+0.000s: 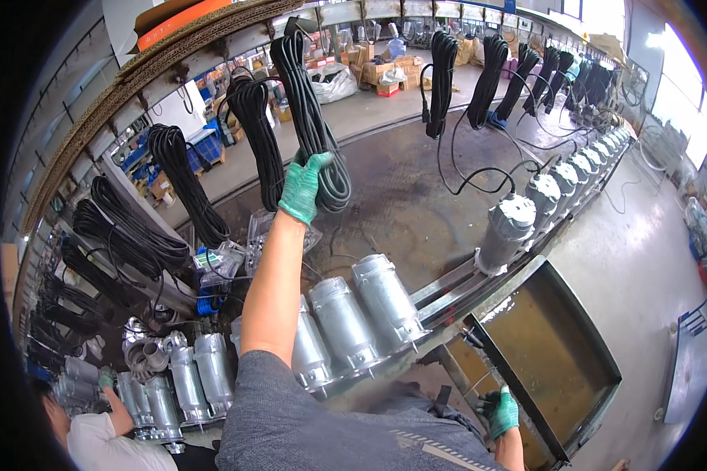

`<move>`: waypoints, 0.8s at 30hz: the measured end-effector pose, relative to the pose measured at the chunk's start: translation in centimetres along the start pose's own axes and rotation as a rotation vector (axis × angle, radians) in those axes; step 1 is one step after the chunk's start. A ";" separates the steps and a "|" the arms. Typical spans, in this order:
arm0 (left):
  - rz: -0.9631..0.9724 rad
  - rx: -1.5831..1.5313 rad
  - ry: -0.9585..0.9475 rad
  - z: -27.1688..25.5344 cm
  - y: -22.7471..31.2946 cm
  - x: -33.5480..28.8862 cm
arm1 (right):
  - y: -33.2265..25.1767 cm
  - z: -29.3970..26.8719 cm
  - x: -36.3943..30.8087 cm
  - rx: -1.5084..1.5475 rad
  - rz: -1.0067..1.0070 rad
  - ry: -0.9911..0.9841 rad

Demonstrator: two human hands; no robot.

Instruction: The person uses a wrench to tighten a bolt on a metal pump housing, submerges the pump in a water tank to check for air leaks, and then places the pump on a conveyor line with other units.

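My left hand (302, 188), in a green glove, reaches up and forward and grips the lower part of a black cable coil (300, 86). The coil hangs from the overhead rail, its bottom loops dangling beside my fingers. Another cable coil (257, 133) hangs just left of it. Low at the right, my right hand (501, 412), also gloved in green, is near my body above the edge of a metal trough (577, 310). Its fingers are curled; dark material shows at them, but I cannot make out what they hold.
Silver motor housings (385, 298) stand along the bench edge before me. Capped housings (507, 231) with cables line the right side. More coils (440, 78) hang along the rail. A co-worker (106, 432) is at the lower left. Plastic bags of parts (220, 263) lie on the bench (385, 188).
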State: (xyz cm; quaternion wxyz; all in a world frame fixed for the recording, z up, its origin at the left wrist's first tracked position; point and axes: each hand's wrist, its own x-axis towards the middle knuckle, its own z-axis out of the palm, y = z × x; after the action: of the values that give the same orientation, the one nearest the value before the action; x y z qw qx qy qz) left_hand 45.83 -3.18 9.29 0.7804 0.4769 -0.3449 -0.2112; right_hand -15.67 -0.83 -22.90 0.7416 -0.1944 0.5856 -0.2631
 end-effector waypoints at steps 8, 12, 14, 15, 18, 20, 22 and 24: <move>0.036 1.151 0.407 -3.1 -4.2 1.0 | 0.2 0.2 -0.4 0.018 -0.003 -0.059; -0.140 1.456 0.440 -3.7 -3.2 3.1 | 0.5 0.1 -0.8 0.040 -0.003 -0.055; -0.096 1.343 0.364 -6.5 -3.7 4.8 | 0.8 -0.2 -1.1 0.025 -0.005 -0.050; -0.066 1.229 0.248 -8.6 -3.9 5.7 | 0.9 -0.3 -1.3 0.012 -0.008 -0.051; -0.169 0.441 -0.115 -5.7 -3.0 2.7 | 0.3 -1.1 -1.7 0.030 -0.028 -0.004; -0.295 0.081 -0.157 -5.4 -3.4 2.1 | 0.3 -0.9 -1.6 0.044 -0.024 0.001; -0.378 -0.192 -0.255 -5.6 -3.6 2.1 | 0.0 -0.4 -1.8 0.032 -0.010 0.004; -0.363 -0.342 -0.329 -5.6 -3.7 1.6 | 0.2 0.1 -2.4 0.024 -0.001 -0.002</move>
State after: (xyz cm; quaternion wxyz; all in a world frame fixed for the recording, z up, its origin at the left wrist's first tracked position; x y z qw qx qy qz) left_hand 51.01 -2.56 4.83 0.7326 0.3519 -0.3353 -0.4765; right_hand -15.98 0.79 -21.13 0.7443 -0.1863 0.5817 -0.2703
